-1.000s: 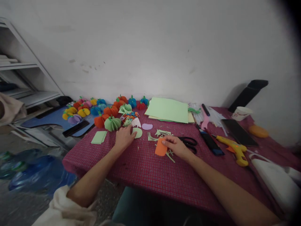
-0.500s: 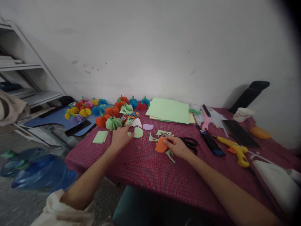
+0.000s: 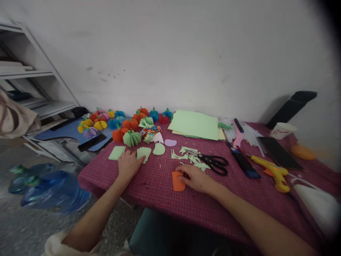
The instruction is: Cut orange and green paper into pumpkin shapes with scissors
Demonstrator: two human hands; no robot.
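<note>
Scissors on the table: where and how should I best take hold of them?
Probably best by the black handles, coming from the right and near side: they extend that way, while the blades point left and away among green paper scraps. The scissors lie flat. The nearer right hand holds orange paper.

Sheets of paper (image 3: pixel 195 125) are lying at the rear of the counter (image 3: pixel 157 195), near the wall (image 3: pixel 160 64); paper pumpkins (image 3: pixel 132 138) are sitting to their left. Scissors (image 3: pixel 206 157) are lying before the sheets, paper scraps (image 3: pixel 197 164) scattering around the blades. The left hand (image 3: pixel 128 164) is resting between a paper stack (image 3: pixel 116 152) and cut pieces (image 3: pixel 144 153); the right hand (image 3: pixel 198 177) is holding a card (image 3: pixel 178 181) nearer the front edge. Far right: a glue gun (image 3: pixel 271 171) is lying before a cup (image 3: pixel 282 131). Water jugs (image 3: pixel 57 195) are resting on the floor (image 3: pixel 16 220), left of the counter.
</note>
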